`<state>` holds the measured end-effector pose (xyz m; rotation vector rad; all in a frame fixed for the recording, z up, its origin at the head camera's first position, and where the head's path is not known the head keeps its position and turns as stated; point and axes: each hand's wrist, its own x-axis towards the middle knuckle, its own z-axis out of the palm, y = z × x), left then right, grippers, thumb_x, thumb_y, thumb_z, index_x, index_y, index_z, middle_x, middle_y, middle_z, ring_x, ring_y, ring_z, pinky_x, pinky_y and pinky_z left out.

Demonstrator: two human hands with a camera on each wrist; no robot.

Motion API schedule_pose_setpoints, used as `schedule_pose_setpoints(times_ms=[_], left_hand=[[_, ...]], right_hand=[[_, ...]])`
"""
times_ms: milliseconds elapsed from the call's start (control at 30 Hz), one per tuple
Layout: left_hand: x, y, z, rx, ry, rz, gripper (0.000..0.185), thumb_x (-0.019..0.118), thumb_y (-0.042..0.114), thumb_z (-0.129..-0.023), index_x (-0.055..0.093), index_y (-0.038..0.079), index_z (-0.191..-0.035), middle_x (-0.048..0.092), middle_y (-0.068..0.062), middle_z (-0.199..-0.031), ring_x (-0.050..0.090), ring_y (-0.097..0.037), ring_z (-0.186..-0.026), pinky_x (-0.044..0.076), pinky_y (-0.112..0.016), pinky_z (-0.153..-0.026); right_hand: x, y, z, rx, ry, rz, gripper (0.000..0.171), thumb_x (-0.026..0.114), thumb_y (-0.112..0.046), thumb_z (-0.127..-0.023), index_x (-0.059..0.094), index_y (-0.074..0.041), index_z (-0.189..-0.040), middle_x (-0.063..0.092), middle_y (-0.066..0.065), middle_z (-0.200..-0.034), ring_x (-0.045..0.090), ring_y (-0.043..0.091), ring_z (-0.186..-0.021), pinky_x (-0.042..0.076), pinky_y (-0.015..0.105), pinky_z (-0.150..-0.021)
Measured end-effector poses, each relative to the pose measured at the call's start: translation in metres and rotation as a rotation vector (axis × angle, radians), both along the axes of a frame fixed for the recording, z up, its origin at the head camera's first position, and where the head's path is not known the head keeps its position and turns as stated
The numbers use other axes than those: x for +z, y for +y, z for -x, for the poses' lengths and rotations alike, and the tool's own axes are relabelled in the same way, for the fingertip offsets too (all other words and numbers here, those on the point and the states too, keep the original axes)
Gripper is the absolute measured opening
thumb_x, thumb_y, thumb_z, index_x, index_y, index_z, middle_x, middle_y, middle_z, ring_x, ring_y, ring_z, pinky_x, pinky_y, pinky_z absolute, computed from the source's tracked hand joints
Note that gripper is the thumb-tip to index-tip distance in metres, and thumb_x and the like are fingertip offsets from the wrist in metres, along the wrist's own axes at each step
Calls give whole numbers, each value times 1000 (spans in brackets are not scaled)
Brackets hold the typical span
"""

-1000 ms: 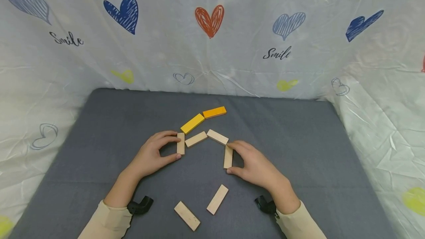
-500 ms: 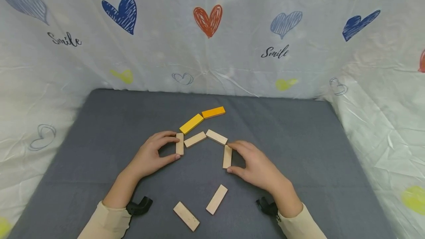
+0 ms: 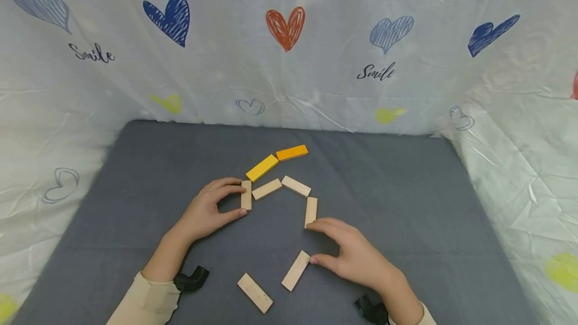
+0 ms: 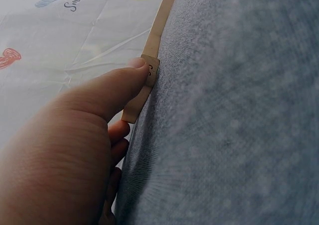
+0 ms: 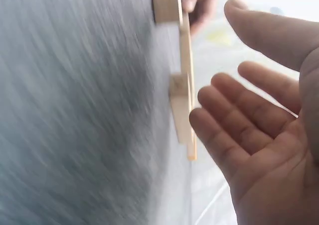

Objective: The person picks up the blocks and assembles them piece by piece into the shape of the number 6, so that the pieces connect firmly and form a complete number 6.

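Head view: I note the right hand point(image 3: 349, 255) has left the upright block point(image 3: 310, 211) and dropped toward the loose block point(image 3: 295, 270), fingers spread, thumb at its end. The left hand point(image 3: 205, 212) pinches the leftmost block point(image 3: 246, 195) (unchanged) on the tabletop point(image 3: 406, 204).

Left wrist view: thumb point(image 4: 119, 85) against the block's edge.

Right wrist view: blurred; open palm point(image 5: 269, 135).

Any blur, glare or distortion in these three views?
Head view: sharp and evenly lit, soft shadows under both hands, backdrop bowed by the wide lens. Left wrist view: left hand fills the near frame and is soft; the wooden block at its thumb is clearer. Right wrist view: heavy motion smear across the grey mat; right hand is fairly clear.
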<state>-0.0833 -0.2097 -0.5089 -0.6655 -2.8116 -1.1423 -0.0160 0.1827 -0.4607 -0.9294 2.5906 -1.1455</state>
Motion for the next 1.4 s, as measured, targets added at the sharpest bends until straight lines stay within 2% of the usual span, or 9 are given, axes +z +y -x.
schedule_pose_setpoints(times_ms=[233,367,567,800,1100,1400], left_hand=[[-1,0,-1,7,3,-4,56,96,32,-88,74,22,-139,60,-5,-154,53,-34,-145,43,-62,-118],[-1,0,-1,8,5,-3,56,96,32,-89,74,22,-140,60,-5,-154,53,-33,-145,44,-62,-118],[0,0,0,3,11,-6,56,95,31,-89,74,22,-139,61,-5,-154,53,-33,-145,44,-61,-118],[2,1,1,3,4,-2,55,95,32,-89,74,21,-139,61,-5,-153,53,-33,-145,43,-61,-119],[1,1,0,8,1,-4,55,96,31,-88,75,21,-138,61,-6,-153,54,-33,-144,44,-62,-118],[1,1,0,5,5,-4,55,96,30,-89,74,21,-139,61,-6,-153,54,-34,-144,44,-62,-118]], right_hand=[[-8,-10,-16,137,-64,21,57,91,-18,-94,68,-18,-146,64,-11,-147,60,18,-140,54,39,-113],[-11,-15,-18,183,-55,38,53,88,-8,-94,69,-18,-144,65,-11,-144,62,17,-136,55,37,-112],[-13,-20,-19,248,-16,49,50,85,-2,-94,72,-17,-140,68,-8,-141,64,14,-132,55,36,-111],[-15,-23,-19,250,5,45,50,85,3,-93,74,-17,-137,70,-9,-136,65,12,-128,56,34,-109],[-16,-26,-18,245,31,0,46,85,1,-94,76,-18,-134,72,-12,-128,66,6,-121,56,30,-105],[-8,-34,-6,268,73,-12,38,88,-1,-91,80,-16,-126,75,-9,-121,68,5,-114,57,30,-102]])
